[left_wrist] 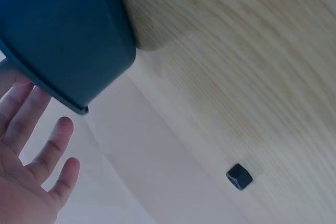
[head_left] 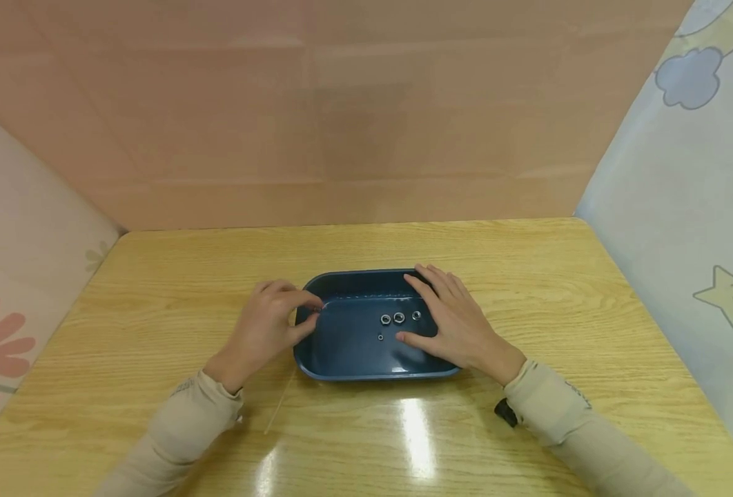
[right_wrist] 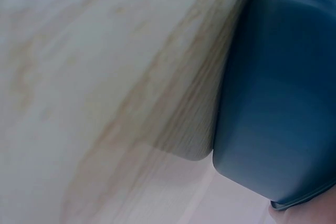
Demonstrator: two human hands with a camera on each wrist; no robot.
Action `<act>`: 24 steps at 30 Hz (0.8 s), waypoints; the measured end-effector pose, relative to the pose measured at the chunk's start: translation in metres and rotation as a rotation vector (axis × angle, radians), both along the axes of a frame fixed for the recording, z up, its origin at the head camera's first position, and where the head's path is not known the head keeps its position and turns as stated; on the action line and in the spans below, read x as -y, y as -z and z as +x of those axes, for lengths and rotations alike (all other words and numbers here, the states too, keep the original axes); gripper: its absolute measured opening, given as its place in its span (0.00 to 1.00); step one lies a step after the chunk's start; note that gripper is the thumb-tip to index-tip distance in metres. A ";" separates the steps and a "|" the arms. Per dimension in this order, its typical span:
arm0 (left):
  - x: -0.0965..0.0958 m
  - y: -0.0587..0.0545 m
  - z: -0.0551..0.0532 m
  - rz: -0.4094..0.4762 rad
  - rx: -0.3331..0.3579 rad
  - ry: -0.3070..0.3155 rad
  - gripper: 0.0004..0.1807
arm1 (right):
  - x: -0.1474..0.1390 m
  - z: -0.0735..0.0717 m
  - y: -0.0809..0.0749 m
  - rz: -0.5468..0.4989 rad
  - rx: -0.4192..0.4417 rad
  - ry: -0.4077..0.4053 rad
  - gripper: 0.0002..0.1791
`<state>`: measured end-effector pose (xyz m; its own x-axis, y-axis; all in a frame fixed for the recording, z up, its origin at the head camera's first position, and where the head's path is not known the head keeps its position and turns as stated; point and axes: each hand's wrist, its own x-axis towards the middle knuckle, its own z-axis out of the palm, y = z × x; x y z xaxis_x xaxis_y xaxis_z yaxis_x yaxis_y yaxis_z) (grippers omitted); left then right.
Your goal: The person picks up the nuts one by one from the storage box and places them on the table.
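A dark blue tray [head_left: 354, 359] sits on the table with several metal nuts inside it. Two larger nuts, one of them this nut [head_left: 399, 318], lie side by side, with a smaller nut [head_left: 416, 315] to their right and a tiny nut [head_left: 380, 337] below. At the tray's left end my left hand [head_left: 267, 321] pinches a small piece, mostly hidden, between thumb and forefinger. Over the right end, my right hand [head_left: 456, 321] rests with spread fingers, its thumb inside and fingertips by the far rim. The left wrist view shows the other left fingers [left_wrist: 51, 150] loosely extended.
The wooden table [head_left: 205, 276] meets a brown covered wall [head_left: 366, 138] behind and patterned side walls. A thin pale strip [head_left: 279, 404] lies in front of the tray's left corner. A black object [head_left: 506, 412] shows beside the right sleeve.
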<state>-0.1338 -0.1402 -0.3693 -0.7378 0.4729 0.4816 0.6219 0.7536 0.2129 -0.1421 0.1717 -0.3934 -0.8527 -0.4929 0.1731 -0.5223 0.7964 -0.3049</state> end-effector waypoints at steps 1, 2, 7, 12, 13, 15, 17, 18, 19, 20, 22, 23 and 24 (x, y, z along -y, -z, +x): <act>0.002 0.000 0.000 0.007 -0.007 -0.001 0.10 | 0.000 0.000 0.000 0.000 0.000 0.000 0.53; 0.004 0.000 0.000 0.014 -0.015 -0.001 0.10 | 0.000 0.000 0.001 -0.001 0.000 0.000 0.53; 0.015 0.000 0.001 0.041 -0.039 -0.021 0.09 | 0.000 0.000 0.001 -0.001 0.002 -0.001 0.53; 0.027 -0.002 0.004 0.058 -0.021 -0.063 0.09 | 0.001 0.000 0.001 0.000 0.005 -0.004 0.53; 0.029 -0.002 0.004 0.060 -0.019 -0.068 0.09 | 0.001 0.000 0.001 0.001 0.004 -0.003 0.53; 0.032 -0.001 0.005 0.064 -0.018 -0.073 0.09 | 0.000 0.000 0.001 0.001 0.004 -0.002 0.53; 0.035 -0.001 0.005 0.064 -0.025 -0.077 0.09 | 0.000 0.000 0.001 -0.001 0.005 -0.001 0.53; 0.036 -0.001 0.006 0.063 -0.029 -0.077 0.09 | 0.000 0.000 0.001 -0.001 0.004 0.000 0.53; 0.037 -0.001 0.006 0.063 -0.033 -0.078 0.09 | 0.000 0.000 0.001 -0.003 0.006 0.001 0.53; 0.038 0.000 0.006 0.064 -0.034 -0.079 0.09 | 0.000 0.000 0.001 -0.003 0.007 0.002 0.53; 0.040 0.000 0.007 0.064 -0.039 -0.084 0.09 | 0.000 0.000 0.001 -0.003 0.006 0.002 0.53; 0.042 0.000 0.007 0.064 -0.040 -0.084 0.09 | -0.001 0.000 0.002 -0.003 0.004 0.001 0.53; 0.043 0.000 0.007 0.063 -0.041 -0.085 0.09 | -0.001 0.000 0.002 -0.003 0.003 0.001 0.53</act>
